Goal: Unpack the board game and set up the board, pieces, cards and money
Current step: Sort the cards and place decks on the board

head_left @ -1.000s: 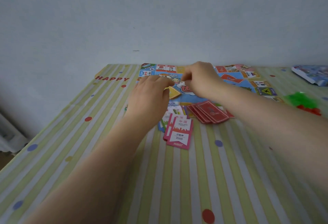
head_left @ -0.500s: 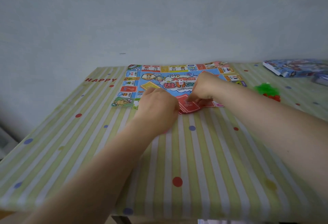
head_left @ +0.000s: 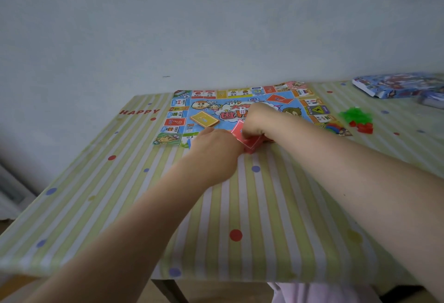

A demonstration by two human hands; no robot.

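- The right hand point(head_left: 258, 120) reaches over the near edge of the game board point(head_left: 242, 110), its fingers curled down onto a stack of red cards point(head_left: 248, 140); it appears to pinch the top card, which tilts up off the stack, probably so the loose cards can be squared into one pile.
- The left hand point(head_left: 216, 145) lies just left of that stack at the board's near edge, knuckles up. It seems to brace the cards from the side, but its fingertips are hidden, so whether it grips anything cannot be told.
- The board lies flat and unfolded at the far side of the table point(head_left: 240, 206), close to the wall, which leaves the near half of the striped cloth free for sorting.
- An orange card deck point(head_left: 204, 119) already sits on the board's left inner field, and a red card space point(head_left: 280, 99) at the board's upper right is likely where the red stack belongs.
- A white die point(head_left: 242, 111) rests near the board's centre, just beyond the right hand.
- Right of the board lie green pieces point(head_left: 353, 114) and red pieces point(head_left: 364, 126), bunched in loose heaps and apparently not yet sorted.
- Further right of the board sits the game box point(head_left: 394, 86), set well aside to keep the play area open.
- No money shows in this view.
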